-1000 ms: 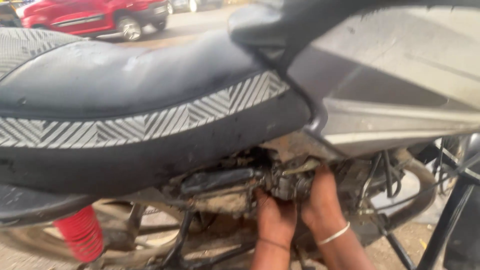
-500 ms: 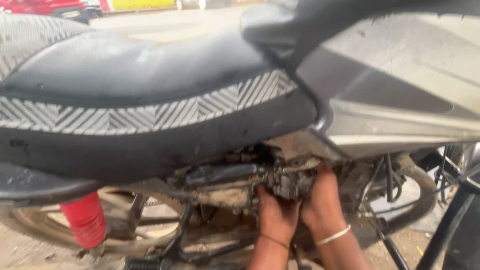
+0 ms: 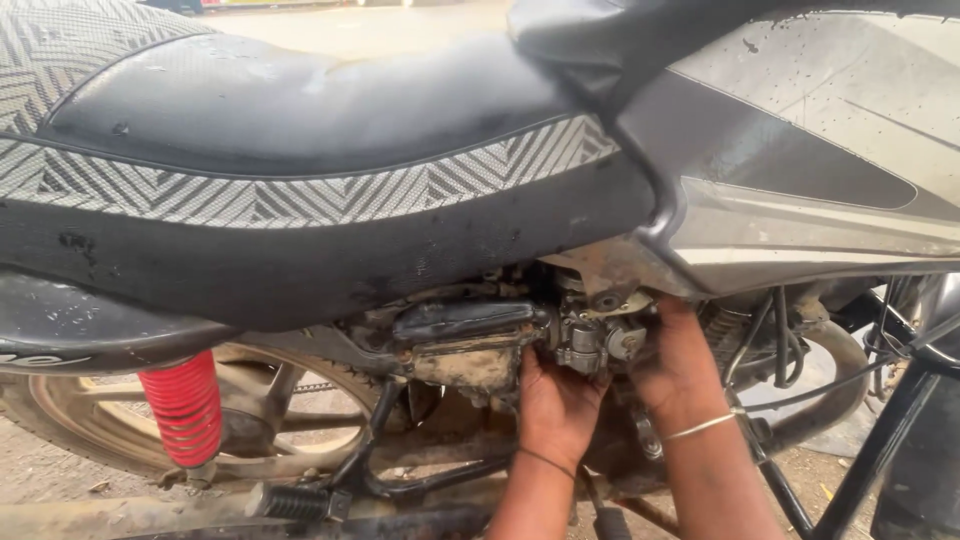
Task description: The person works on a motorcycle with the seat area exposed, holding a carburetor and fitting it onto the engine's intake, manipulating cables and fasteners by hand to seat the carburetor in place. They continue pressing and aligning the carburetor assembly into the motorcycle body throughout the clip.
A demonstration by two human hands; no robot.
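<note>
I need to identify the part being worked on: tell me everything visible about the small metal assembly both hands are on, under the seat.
The carburettor-like metal assembly is a small, grimy grey casting with knobby fittings and a round pale cap on its right side. It sits under the seat's front end, below the grey side panel, beside a dirty black box on its left. The left hand touches it from below; the right hand presses against its right side. Its rear is hidden.

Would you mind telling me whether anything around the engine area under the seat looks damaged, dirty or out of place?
Nothing looks broken. The metal part that the left hand and right hand touch under the seat is caked in brown grime, as is the black cover beside it. The red shock spring sits straight.
</note>
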